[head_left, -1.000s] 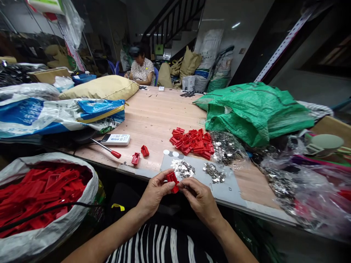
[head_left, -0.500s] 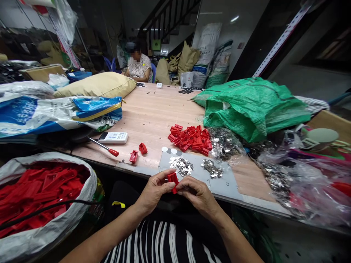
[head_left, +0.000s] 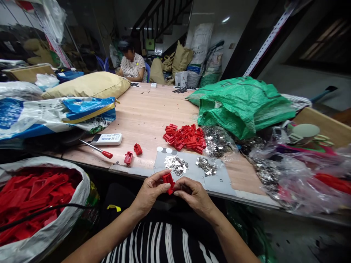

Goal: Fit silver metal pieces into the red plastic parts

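Observation:
Between thumb and fingers, my left hand (head_left: 151,190) grips a small red plastic housing (head_left: 168,180), held tilted just past the table's front edge. My right hand (head_left: 193,193) is closed in a pinch at the housing's lower right end; whatever its fingertips hold is too small or hidden to make out. Beyond the hands, small silvery metal pieces (head_left: 176,165) lie heaped on a grey sheet (head_left: 192,179), with a second, smaller metal heap (head_left: 206,167) to their right. Behind them is a pile of red housings (head_left: 185,137). Two loose red housings (head_left: 128,157) sit to the left.
A screwdriver with a red handle (head_left: 106,154) and a white boxy device (head_left: 106,139) lie at left. An open sack of red parts (head_left: 82,212) stands left of me. A green woven bag (head_left: 241,106) and clear plastic bags (head_left: 309,186) crowd the right. A person (head_left: 134,67) sits across the table.
The whole view has shifted slightly, moving things leftward in the picture. The red housing is tilted a little differently in my left hand; my right fingers stay at its lower end.

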### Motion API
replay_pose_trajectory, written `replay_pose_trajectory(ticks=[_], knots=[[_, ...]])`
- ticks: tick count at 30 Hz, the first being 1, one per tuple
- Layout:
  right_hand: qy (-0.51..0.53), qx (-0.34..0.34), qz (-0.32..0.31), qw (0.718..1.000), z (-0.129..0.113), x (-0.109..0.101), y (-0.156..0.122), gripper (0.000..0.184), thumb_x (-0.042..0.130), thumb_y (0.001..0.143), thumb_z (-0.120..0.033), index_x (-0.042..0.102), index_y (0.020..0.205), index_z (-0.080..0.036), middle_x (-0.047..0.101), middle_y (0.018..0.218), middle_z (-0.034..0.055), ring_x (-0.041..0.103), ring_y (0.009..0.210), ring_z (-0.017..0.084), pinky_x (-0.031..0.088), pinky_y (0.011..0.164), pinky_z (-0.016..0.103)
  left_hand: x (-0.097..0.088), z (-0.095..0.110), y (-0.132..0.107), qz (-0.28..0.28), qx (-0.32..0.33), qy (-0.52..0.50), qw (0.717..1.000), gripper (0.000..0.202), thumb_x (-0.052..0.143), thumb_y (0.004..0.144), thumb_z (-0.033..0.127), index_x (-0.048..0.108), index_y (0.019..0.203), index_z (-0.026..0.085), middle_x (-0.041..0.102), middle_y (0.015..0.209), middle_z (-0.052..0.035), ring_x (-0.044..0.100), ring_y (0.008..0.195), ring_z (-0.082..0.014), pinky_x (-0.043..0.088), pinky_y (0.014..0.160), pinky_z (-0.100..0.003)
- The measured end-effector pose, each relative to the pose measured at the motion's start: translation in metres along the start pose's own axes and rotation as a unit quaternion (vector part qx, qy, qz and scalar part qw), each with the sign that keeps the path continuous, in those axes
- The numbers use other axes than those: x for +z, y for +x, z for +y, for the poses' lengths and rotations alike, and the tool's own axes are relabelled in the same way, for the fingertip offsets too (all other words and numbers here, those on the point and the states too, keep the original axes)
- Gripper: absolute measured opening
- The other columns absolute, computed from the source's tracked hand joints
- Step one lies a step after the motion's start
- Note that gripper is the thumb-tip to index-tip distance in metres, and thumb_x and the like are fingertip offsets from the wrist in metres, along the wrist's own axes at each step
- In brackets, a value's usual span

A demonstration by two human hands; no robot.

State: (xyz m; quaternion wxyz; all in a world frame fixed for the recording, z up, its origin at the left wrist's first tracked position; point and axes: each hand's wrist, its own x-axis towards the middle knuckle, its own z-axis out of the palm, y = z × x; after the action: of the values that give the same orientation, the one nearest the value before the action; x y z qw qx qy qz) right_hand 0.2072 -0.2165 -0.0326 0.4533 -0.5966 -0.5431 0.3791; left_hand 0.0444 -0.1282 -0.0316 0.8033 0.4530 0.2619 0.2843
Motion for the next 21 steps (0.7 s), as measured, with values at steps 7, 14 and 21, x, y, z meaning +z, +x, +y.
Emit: replay_pose_trajectory(ticks=[7,14,21], knots=[[-0.028,0.004,0.008,1.0,-0.005,-0.001,-0.004,0.006,0.062,0.082,-0.026,0.061,0.082,-0.02,0.062,0.076,-0.0008,0.056,0.068,0.013,0.045,0.063,0.023,-0.001,-0.002,-0.003,0.002,-0.016,0.005,1.0,0.046,0.074,0.072,0.025,0.064,0.117,0.022,0.071,0.093,-0.0042,0.061,0.085,-0.0159,0.045,0.081,-0.026],[-0.1,-0.009,0.05,0.994,-0.003,-0.004,-0.003,0.005,0.06,0.083,-0.025,0.06,0.085,-0.021,0.062,0.075,-0.0019,0.055,0.067,0.013,0.043,0.063,0.023,0.0,0.002,0.018,0.037,0.041,0.065,0.996,0.041,0.074,0.07,0.027,0.068,0.111,0.021,0.071,0.092,-0.0039,0.062,0.082,-0.0166,0.047,0.08,-0.026],[-0.282,0.057,0.211,0.934,0.016,-0.052,-0.004,0.014,0.05,0.084,-0.026,0.061,0.092,-0.022,0.068,0.093,0.004,0.062,0.084,0.019,0.045,0.076,0.03,0.005,0.004,0.053,-0.036,0.217,0.303,0.927,0.033,0.063,0.079,0.017,0.07,0.109,0.03,0.065,0.108,-0.0072,0.056,0.105,-0.0235,0.038,0.099,-0.034]])
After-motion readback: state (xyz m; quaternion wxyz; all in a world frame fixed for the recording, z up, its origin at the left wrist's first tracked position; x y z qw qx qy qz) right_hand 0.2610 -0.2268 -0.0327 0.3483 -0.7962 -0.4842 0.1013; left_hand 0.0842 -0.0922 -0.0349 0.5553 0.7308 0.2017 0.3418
